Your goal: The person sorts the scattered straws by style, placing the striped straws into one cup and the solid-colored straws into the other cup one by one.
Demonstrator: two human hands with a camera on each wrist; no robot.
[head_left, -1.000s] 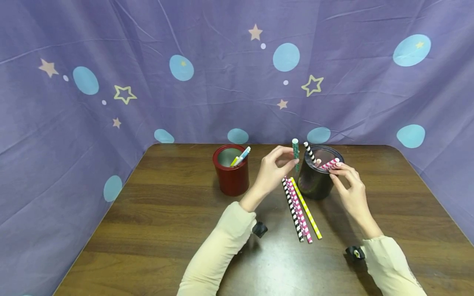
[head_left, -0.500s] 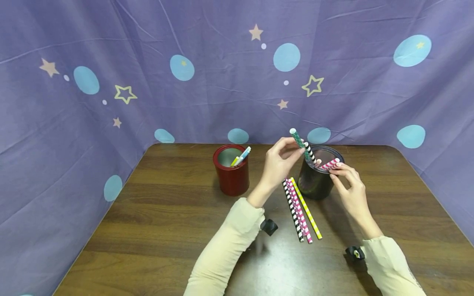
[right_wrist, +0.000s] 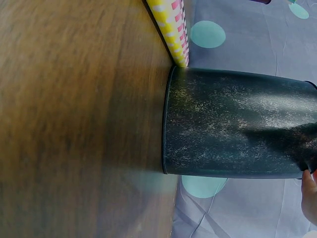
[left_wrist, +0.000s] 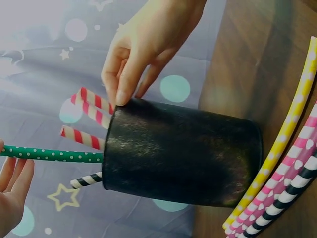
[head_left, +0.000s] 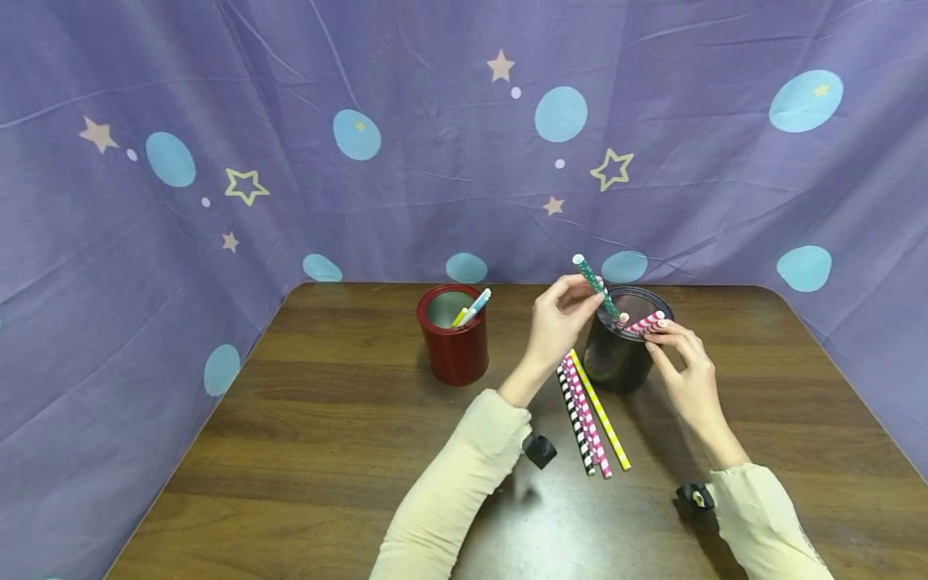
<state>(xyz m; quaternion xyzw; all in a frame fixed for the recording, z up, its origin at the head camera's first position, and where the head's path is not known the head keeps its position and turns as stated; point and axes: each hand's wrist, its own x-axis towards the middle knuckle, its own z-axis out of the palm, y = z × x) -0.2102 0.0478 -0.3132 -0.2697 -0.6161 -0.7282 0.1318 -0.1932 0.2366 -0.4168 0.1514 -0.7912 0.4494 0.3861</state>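
The green dotted straw (left_wrist: 54, 154) leans in the mouth of the black can (head_left: 616, 358), its lower end inside the rim and its white-tipped top sloping left; one second ago it stood nearly upright outside, left of the can. The left hand (head_left: 557, 329) pinches it between thumb and fingers, and has moved right along with it. In the head view the straw now covers the can's black-and-white straw (left_wrist: 86, 180), visible there earlier. The right hand (head_left: 689, 383) grips the can's rim, unchanged, beside the red-and-white straws (left_wrist: 81, 138) inside. In front of the can, the yellow straw (head_left: 600, 411) and its pink and black-striped neighbours lie as before on the table (head_left: 326, 451). The red can (head_left: 457, 354), further left, has not moved.
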